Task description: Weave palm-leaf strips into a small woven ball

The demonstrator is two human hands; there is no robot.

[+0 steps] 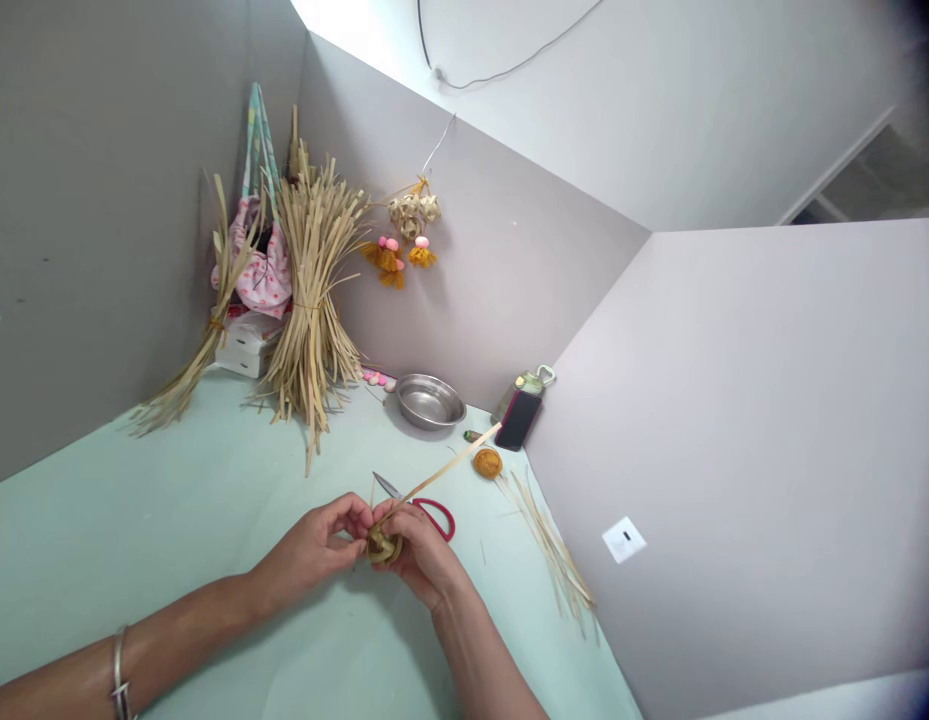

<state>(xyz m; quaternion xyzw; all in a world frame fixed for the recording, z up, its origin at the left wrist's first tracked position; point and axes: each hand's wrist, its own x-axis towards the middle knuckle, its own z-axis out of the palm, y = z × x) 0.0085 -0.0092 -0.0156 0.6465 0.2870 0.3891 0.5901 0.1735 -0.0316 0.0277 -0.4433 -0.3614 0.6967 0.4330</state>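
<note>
Both hands meet just above the table [171,520]: the left hand [314,545] and right hand [423,555] close their fingers [359,515] around a small woven ball [383,547] pinched between them. A long straw strip [453,465] runs up and away from the fingertips, and red-handled scissors [426,510] lie just behind the right fingers.

Both forearms reached in from the lower edge, converging at centre. Left hand [314,548] curled, fingertips pinched together toward the right. Right hand [423,558] cupped opposite, fingers bent inward, thumb up. Fingertips of both nearly touching.
</note>
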